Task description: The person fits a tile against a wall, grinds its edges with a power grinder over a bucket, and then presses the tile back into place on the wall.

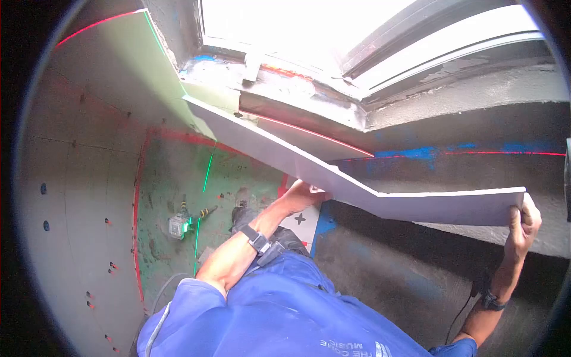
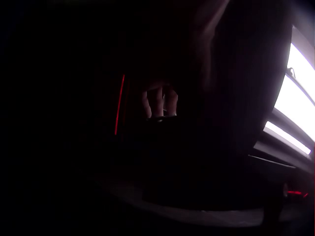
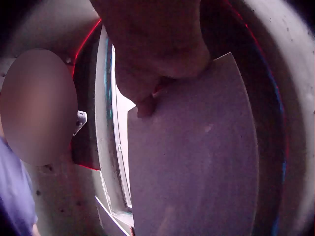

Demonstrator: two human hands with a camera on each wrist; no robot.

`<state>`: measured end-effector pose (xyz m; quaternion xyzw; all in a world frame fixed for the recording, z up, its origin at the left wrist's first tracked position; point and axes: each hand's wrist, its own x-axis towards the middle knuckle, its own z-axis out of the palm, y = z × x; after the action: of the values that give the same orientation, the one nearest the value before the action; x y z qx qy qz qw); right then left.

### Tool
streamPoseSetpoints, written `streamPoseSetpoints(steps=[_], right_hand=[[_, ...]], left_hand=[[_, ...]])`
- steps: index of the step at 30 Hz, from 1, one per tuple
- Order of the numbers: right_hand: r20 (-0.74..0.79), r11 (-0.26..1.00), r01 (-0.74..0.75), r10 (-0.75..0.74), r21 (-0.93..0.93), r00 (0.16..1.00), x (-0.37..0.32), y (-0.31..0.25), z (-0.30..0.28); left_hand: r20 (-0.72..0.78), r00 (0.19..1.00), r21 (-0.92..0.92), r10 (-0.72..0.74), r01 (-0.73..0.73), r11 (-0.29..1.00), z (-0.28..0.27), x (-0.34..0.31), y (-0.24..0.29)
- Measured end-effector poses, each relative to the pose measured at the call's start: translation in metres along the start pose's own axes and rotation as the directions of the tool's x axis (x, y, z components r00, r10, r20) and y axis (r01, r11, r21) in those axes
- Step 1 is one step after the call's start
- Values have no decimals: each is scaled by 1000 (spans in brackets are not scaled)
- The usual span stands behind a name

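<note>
A long, pale plasterboard panel (image 1: 273, 154) with an angled outline is held up in front of the body, running from the far left to the right. My left hand (image 1: 306, 195) grips its lower edge near the middle. In the dark left wrist view, a few curled fingers (image 2: 160, 103) show in a small lit patch; the rest of that hand is hidden in shadow. At the panel's right end my right hand (image 1: 523, 223) pinches the corner, thumb on the near face. The right wrist view shows the same plasterboard (image 3: 197, 162) below the right hand (image 3: 152, 59).
Behind the panel is a window (image 1: 285, 24) above a rough sill (image 1: 279, 83). A laser level (image 1: 178, 226) stands on the green floor (image 1: 160, 196), casting green and red lines. Pale boards with screw heads line the left wall (image 1: 77, 178). A dark wall (image 1: 380, 268) lies below the panel.
</note>
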<state>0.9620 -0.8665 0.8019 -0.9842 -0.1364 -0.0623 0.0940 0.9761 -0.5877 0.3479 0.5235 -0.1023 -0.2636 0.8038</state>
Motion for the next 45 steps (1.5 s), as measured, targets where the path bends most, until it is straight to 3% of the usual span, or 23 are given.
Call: streamPoseSetpoints(steps=[5,7,10,11,14,15,17,18,19,20,21,23,25,27,30,31,33,34,35,36,37,42,45], right_hand=[[-90,998,39,-34,57,995,-11,8,-11],[-46,999,9,-7,37,999,-10,3,-16],[21,997,-19,18,78,1000,-13,7,-24],[29,1000,5,-5,31,1000,-12,5,-23],[17,997,55,-54,-54,998,-9,-5,-13],[-8,991,81,-82,-103,997,-6,-9,-8],[24,991,71,-69,-110,997,-3,-20,-3],[54,992,65,-59,-110,997,-1,-21,0],[45,992,66,-62,-103,997,-1,-20,4],[39,993,63,-59,-97,997,-1,-16,9],[35,994,60,-57,-94,998,-2,-12,15],[-14,968,137,-143,-210,990,-4,0,27],[11,991,125,-124,-46,992,8,-13,40],[5,996,92,-92,-24,996,10,-11,43],[-19,998,50,-49,27,999,9,-4,46],[-14,998,61,-61,28,998,8,3,43],[16,995,89,-88,-42,996,8,10,37],[-18,997,65,-66,-34,998,6,18,40],[-18,996,80,-80,-28,997,7,24,42],[-21,998,62,-62,-11,998,7,29,42],[-14,999,41,-41,3,999,7,33,42],[64,995,98,-98,-5,993,25,58,52],[84,992,127,-126,-3,988,35,65,62]], left_hand=[[142,989,-395,31,28,918,-7,-26,3],[77,991,129,-111,101,987,-9,-25,15],[105,994,52,-15,9,999,-8,-17,-17],[89,990,239,-112,88,967,-10,-19,-21],[225,973,749,-53,-137,648,-32,-12,-106],[219,931,880,-291,-60,470,-40,-16,-109],[171,937,682,-306,112,722,-49,-20,-87],[162,961,280,-223,172,945,-49,-22,-69],[114,982,-183,-153,172,968,-45,-26,-44],[19,986,-575,-166,147,805,-38,-27,-38],[14,986,-573,-166,144,807,-32,-24,-32],[-45,998,-904,-49,-20,427,-14,-18,-14],[-172,984,-909,-42,-142,391,4,-3,-44],[-123,986,-962,-112,-90,259,30,2,-44],[240,964,-763,-112,258,592,43,14,-68],[220,970,-771,-107,240,590,43,17,-71],[-151,979,-672,-134,-2,741,37,28,-76],[-262,965,-762,4,-209,613,18,34,-76],[-432,893,-718,-122,-259,646,3,25,-10],[-452,888,-755,-90,-327,569,-23,35,-30],[-577,808,-652,-116,-370,662,-29,25,10],[-758,620,-555,-200,-453,698,-36,57,7],[-720,663,-571,-206,-397,718,-43,68,14]])
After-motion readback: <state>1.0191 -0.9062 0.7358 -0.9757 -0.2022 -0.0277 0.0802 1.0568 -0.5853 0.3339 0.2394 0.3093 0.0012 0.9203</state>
